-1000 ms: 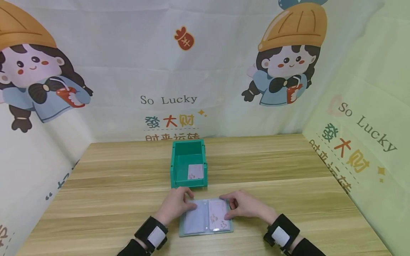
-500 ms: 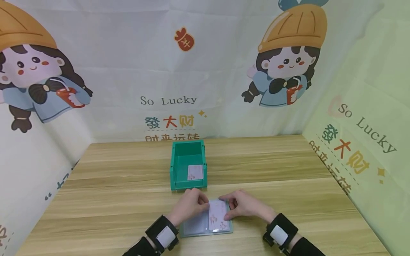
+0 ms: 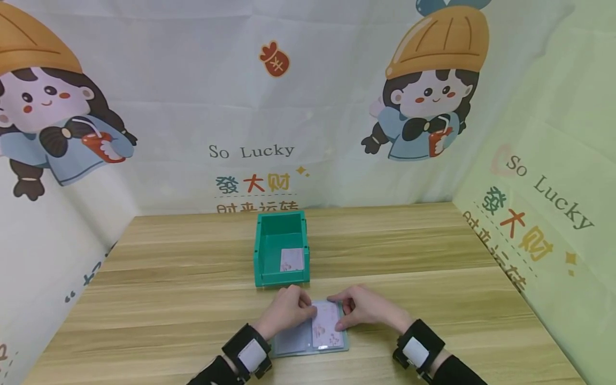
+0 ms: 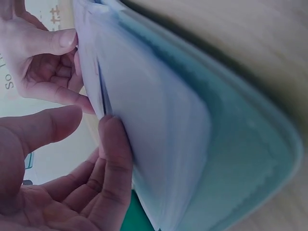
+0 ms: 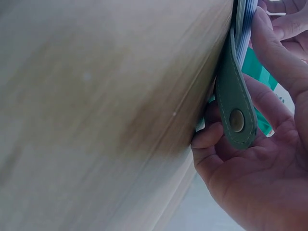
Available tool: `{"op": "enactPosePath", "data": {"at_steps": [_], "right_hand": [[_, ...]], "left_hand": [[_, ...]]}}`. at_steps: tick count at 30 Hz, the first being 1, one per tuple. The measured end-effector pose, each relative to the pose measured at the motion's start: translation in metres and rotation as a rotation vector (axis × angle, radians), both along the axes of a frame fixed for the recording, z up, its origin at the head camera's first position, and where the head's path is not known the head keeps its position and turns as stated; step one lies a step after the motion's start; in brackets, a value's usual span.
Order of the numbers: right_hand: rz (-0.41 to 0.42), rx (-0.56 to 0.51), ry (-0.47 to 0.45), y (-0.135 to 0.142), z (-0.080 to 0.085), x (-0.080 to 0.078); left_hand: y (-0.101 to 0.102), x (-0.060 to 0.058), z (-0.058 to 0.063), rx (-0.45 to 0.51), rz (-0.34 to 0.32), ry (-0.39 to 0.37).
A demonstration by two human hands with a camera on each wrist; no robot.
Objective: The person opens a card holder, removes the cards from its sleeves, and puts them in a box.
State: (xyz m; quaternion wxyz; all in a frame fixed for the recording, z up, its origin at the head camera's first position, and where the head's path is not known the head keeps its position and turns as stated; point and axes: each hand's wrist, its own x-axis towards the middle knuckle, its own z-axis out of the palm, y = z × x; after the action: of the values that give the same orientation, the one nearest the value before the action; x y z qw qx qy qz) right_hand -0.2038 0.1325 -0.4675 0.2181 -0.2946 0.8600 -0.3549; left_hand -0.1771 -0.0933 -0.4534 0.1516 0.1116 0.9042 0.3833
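A small green card holder (image 3: 291, 342) lies spread on the table, with clear sleeves. A pale pink patterned card (image 3: 326, 334) shows in its right-hand sleeve. My left hand (image 3: 285, 310) reaches over the middle; in the left wrist view its index finger touches the sleeve edge (image 4: 163, 125), and the thumb stays apart from that finger. My right hand (image 3: 368, 309) grips the holder's upper right corner, thumb on the side and index finger at the top. The right wrist view shows a green strap with a metal snap (image 5: 237, 120) hanging in front of the right fingers.
Just beyond the holder stands a green plastic bin (image 3: 258, 267) with a pink card (image 3: 292, 259) inside. The wood-grain table (image 3: 409, 251) is bordered at the back and sides by a printed cloth (image 3: 337, 176). Both wrists wear black camera bands (image 3: 247, 350).
My left hand has moved right, from the left page to the edge of the right-hand sleeve, and then stays nearly still. The right hand has kept its place on the holder.
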Motion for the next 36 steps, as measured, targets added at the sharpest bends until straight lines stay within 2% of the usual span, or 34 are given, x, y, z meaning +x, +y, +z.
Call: {"op": "enactPosePath", "data": {"at_steps": [12,26,36], "right_hand": [[-0.013,0.0,0.015,-0.0017,-0.002,0.0011],[-0.018,0.004,0.032,-0.002,-0.0038,0.0004],[-0.022,-0.003,0.027,-0.0023,-0.005,0.0001]], "left_hand": [[0.0017,0.0015,0.0023,-0.005,0.02,-0.031],[-0.0037,-0.0006,0.0018,0.084,-0.004,-0.054],[-0.0056,-0.0021,0.0033,0.098,0.01,-0.092]]}}
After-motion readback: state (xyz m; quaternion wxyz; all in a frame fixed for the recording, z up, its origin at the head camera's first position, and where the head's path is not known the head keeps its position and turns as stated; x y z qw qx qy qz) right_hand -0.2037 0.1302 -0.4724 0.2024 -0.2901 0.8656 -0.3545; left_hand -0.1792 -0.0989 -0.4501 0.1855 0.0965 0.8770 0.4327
